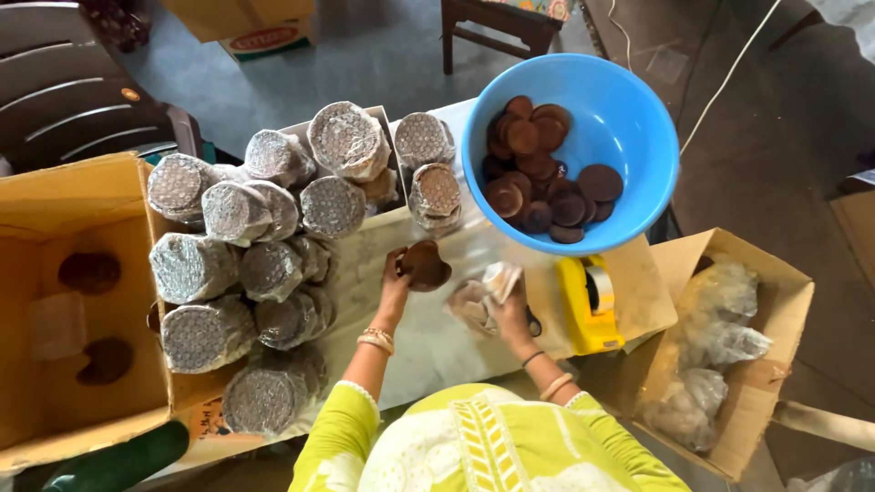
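Evidently stiff, light and brittle, the brown discs (425,265) sit stacked in the left hand (396,284), fingers closed around their rim; at their four o'clock, the right hand (510,310) grips a crumpled plastic wrapper (483,290) above the desk (437,351).

The left hand (394,278) holds a matt brown disc (425,265) with a faintly rough face. Just right of that grip, the right hand (511,312) pinches thin, crinkled clear plastic wrap (481,293). Beyond the hands stands a smooth, glossy blue plastic bowl (638,109). Left of them lie stacks (273,210) in shiny bubbled film, beside matt brown cardboard boxes (55,196).
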